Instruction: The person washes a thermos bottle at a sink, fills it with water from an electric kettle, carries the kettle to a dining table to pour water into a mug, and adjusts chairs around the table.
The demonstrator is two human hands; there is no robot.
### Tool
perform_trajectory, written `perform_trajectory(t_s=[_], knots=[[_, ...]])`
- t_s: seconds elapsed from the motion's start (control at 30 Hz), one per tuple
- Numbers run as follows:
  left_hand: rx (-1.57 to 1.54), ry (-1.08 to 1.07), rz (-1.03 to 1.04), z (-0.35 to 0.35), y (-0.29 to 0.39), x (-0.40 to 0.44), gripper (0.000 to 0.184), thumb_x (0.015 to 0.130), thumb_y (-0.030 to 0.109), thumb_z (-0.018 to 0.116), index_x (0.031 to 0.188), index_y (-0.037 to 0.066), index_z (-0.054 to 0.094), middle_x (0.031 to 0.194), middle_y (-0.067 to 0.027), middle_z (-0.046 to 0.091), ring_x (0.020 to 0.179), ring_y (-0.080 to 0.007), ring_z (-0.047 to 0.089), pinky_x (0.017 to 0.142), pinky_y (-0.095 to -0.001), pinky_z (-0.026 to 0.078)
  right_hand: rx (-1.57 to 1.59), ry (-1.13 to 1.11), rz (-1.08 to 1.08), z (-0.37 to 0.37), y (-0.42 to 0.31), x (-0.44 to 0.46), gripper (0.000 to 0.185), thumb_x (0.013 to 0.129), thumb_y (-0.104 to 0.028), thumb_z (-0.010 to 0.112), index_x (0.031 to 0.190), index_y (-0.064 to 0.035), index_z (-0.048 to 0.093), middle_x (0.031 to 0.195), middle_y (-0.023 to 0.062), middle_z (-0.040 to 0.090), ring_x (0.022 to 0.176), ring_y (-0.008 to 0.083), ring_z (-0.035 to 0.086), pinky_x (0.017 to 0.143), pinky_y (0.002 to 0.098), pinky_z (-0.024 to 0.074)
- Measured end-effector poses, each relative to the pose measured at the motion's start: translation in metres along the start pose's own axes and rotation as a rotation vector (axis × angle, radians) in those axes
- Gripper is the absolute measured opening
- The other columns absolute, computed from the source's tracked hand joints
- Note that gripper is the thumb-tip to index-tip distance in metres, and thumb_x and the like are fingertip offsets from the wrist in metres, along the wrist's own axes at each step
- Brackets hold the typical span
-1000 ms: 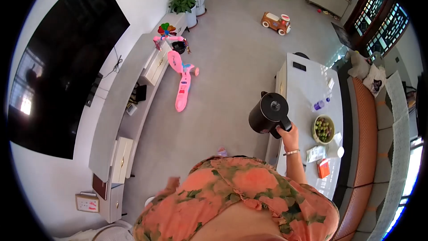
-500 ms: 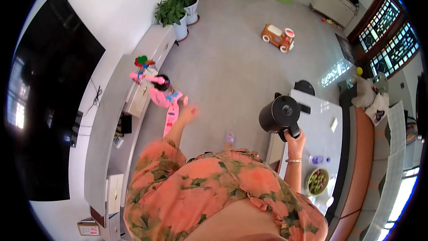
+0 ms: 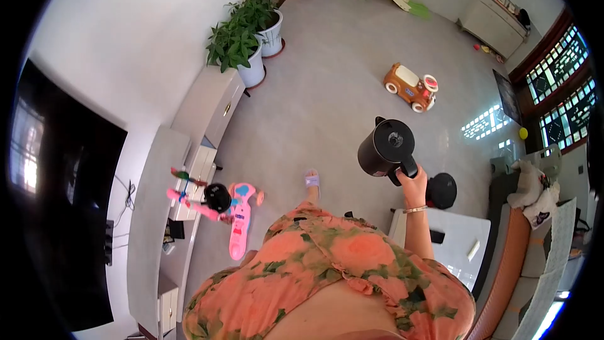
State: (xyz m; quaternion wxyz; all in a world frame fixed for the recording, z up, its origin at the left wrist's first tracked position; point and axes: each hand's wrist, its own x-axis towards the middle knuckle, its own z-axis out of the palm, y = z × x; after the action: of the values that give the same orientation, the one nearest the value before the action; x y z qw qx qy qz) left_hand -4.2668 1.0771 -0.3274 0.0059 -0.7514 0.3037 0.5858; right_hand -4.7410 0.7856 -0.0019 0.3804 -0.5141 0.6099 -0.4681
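From where I sit, the step in hand reads as a carry on foot: the black kettle (image 3: 389, 146) is held out in front, over the grey floor (image 3: 314, 101), lid uppermost, with one slippered foot (image 3: 313, 181) showing ahead of the floral shirt (image 3: 302, 245). My right hand (image 3: 413, 184) is wrapped around the kettle's handle. The left hand I can't make out — at most a sliver of skin shows at the shirt's edge — so I cannot tell how it stands.

As I judge it, the next move calls for a firm grip and a level kettle; I can't see what is inside, so I'd treat it as full.

For edges, I'd mind the right side first: the tabletop (image 3: 462, 230) lies just beside the forearm, and a round black object (image 3: 441, 190) sits at its far end, near the hand in this view. On the left, the low cabinet (image 3: 151, 214) has the pink scooter (image 3: 239, 233) in front of it, narrowing that side. The broader run of floor lies straight ahead, between the potted plants (image 3: 233, 44) and the brown ride-on car (image 3: 410, 85), which is well apart from the kettle.
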Motion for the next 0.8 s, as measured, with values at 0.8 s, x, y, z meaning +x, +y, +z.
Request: perform_trajectory(t_s=[0.8], knots=[[0.179, -0.010, 0.228, -0.408, 0.664, 0.342, 0.040, 0.090, 0.041, 0.049, 0.078, 0.006, 0.065, 0.068, -0.0100, 0.063, 0.060, -0.0259, 0.062, 0.064, -0.0430, 0.051, -0.051, 0.015, -0.077, 0.216, -0.057, 0.697, 0.029, 0.069, -0.006, 0.066, 0.095, 0.0040, 0.063, 0.076, 0.0059, 0.063, 0.071, 0.0117, 0.056, 0.067, 0.0294, 0.0473]])
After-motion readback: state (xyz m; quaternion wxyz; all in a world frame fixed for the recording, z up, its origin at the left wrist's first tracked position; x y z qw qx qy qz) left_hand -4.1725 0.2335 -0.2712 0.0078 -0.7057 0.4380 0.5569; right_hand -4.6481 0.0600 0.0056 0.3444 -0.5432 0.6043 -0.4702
